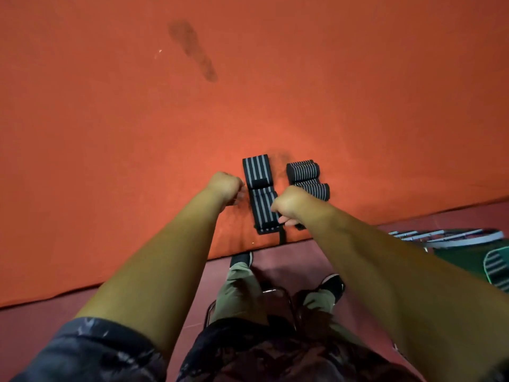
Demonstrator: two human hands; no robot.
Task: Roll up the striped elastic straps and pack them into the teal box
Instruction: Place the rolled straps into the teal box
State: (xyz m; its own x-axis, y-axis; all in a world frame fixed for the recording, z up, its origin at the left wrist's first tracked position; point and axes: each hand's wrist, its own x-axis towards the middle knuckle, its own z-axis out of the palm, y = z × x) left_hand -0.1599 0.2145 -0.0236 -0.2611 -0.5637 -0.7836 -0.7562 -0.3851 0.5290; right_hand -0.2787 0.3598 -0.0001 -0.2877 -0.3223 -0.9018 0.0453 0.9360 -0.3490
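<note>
Now flat strap (260,201) lies lengthwise on orange table (137,133), prob. for rolling; right hand (289,205) pinches its near edge, left hand (225,186) curled beside, grip unclear. Rolled straps (303,170) wait nearby.

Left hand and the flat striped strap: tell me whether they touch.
Cannot tell. In the head view the left hand curls right beside the left edge of the flat striped strap, but blur at its fingers hides contact or gap.
</note>
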